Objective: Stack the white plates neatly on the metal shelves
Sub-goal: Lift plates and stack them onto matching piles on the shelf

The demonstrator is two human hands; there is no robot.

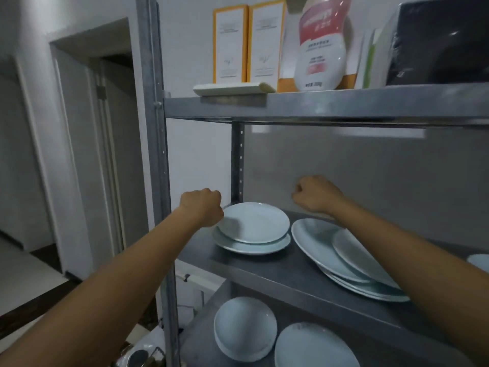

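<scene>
Both my arms reach into the middle metal shelf (pixel 275 264). At its back left stands a small stack of two white plates; the top plate (pixel 258 223) sits slightly askew on the lower plate (pixel 251 249). My left hand (pixel 202 207) is curled against the top plate's left rim and hides that edge. My right hand (pixel 316 194) hovers as a closed fist above the back edge of a loose pile of large white plates (pixel 315 239), which overlap unevenly toward the right. Two more stacks of white plates (pixel 244 327) (pixel 315 345) lie on the lower shelf.
The top shelf (pixel 344 102) carries orange-edged boxes (pixel 230 43), a white and red bottle (pixel 321 46) and a black wrapped box (pixel 439 41). A metal upright (pixel 156 154) frames the left side. Another plate's edge (pixel 480 260) shows at far right. A doorway (pixel 87 141) lies left.
</scene>
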